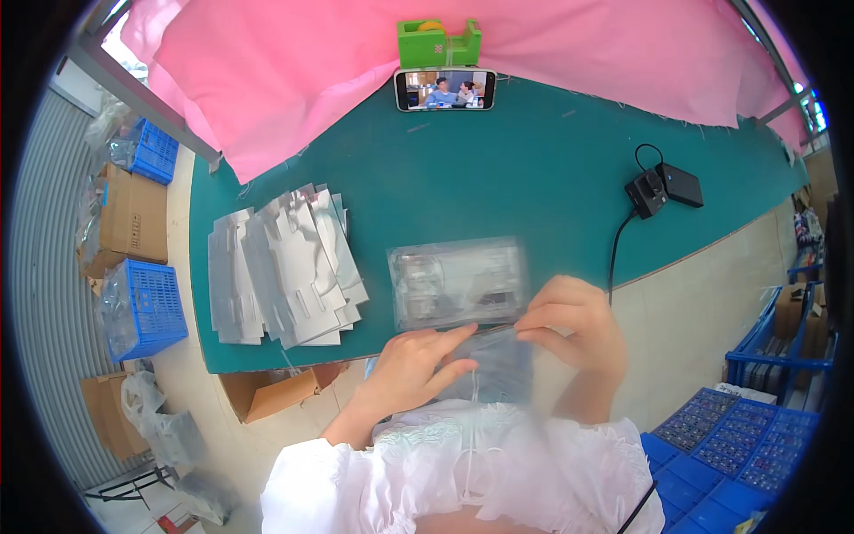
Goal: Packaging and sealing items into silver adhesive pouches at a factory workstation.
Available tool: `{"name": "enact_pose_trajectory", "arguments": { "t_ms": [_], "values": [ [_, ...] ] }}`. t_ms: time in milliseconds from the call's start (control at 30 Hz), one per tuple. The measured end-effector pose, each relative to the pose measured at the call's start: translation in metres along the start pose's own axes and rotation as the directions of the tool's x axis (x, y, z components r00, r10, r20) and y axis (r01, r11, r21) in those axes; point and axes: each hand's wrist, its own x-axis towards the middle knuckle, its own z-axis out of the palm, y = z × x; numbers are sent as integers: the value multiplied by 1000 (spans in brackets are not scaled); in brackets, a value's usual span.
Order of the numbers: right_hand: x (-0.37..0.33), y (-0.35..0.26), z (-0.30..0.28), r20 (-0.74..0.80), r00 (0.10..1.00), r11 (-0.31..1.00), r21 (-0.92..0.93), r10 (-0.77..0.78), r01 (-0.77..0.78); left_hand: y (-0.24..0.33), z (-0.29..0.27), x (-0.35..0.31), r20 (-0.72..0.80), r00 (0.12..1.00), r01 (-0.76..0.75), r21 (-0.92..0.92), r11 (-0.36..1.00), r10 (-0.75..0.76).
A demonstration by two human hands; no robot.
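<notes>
A clear plastic bag lies flat at the table's near edge, with pale and dark flat items blurred inside it. My left hand is at its lower left edge, index finger stretched along the edge and thumb apart, holding nothing. At the lower right corner my right hand is closed in a pinch on thin clear film that seems to belong to the bag. Below the edge, between my hands, more clear film hangs over my lap; where it joins the bag I cannot tell.
Stacks of silvery flat die-cut sheets lie on the green table to the left. A phone leans against a green tape dispenser at the back. A black cabled device sits right. Blue crates flank the table.
</notes>
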Motion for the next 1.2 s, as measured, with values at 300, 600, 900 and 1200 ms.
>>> {"name": "enact_pose_trajectory", "arguments": {
  "t_ms": [300, 600, 900, 1200],
  "values": [
    [1, -2, -1, -2, 1000, 1000, -14, 8, -8, -3, -1, -1, 36, 999, -13, -7, 1000, 13],
    [2, 0, 2, 19, 1000, 1000, -15, 5, -5, -15, 6, -5, 46, 998, -41, -44, 998, 43],
    [0, 0, 2, 9, 999, 999, -21, 33, -33, -12, 0, -5, 72, 997, 4, -13, 1000, -3],
    [-3, 1, -5, 6, 999, 999, 6, 39, -39, -12, 2, -9, 17, 1000, 15, -31, 999, -14]
  ]
}}
